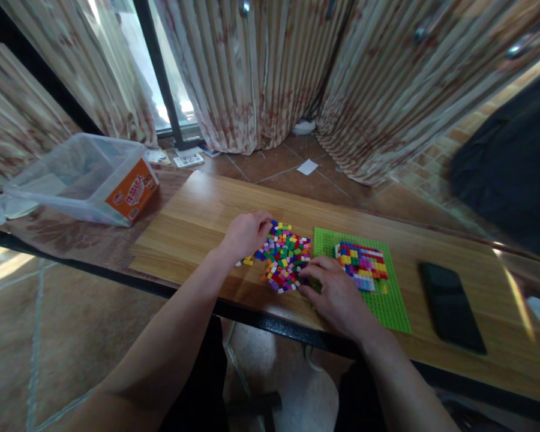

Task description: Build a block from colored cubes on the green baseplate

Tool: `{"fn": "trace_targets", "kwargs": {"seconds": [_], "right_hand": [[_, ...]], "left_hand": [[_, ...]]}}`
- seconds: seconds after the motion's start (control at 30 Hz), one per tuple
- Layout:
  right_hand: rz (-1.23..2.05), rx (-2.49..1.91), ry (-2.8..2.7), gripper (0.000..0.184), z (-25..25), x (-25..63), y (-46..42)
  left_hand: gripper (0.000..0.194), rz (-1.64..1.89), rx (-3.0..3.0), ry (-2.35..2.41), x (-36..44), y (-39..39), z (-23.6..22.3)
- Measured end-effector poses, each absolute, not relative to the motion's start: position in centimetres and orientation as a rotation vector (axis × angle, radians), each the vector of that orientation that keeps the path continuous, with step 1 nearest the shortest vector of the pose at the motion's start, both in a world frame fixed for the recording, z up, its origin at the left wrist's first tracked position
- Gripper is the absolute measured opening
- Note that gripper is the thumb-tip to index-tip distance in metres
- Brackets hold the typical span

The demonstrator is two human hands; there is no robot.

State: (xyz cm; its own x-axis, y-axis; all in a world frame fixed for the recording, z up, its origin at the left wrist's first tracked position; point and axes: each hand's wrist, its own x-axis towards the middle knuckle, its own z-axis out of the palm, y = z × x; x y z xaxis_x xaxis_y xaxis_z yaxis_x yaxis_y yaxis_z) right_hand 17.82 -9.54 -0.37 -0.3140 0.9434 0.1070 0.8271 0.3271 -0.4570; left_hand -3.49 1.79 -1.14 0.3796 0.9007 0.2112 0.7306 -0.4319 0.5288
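Note:
A loose pile of small multicoloured building bricks (287,255) lies on the wooden tabletop between my hands. My left hand (248,233) is at the pile's upper left edge, fingers curled together and pointing down at the bricks; whatever they pinch is hidden. At the lower right of the pile is my right hand (330,291), its thumb and forefinger apart beside the outermost bricks. Just beyond it, a green baseplate (393,309) carries a low block of stacked bricks (363,264) in red, yellow, blue, white and purple. My right hand covers the baseplate's near left part.
A dark smartphone (452,307) lies right of the baseplate. At the left stands a clear plastic bin (83,207) with an orange label. The table's black front edge (270,319) runs close below my hands. Patterned curtains (261,78) hang behind the table.

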Motion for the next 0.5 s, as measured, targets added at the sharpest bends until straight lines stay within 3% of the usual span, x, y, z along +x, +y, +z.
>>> {"fn": "trace_targets", "kwargs": {"seconds": [0.5], "right_hand": [[0.377, -1.532, -2.273, 0.005, -0.59, 17.35, -9.45]], "left_hand": [[0.025, 0.669, 2.285, 1.435, -3.50, 1.80, -1.18]]}}
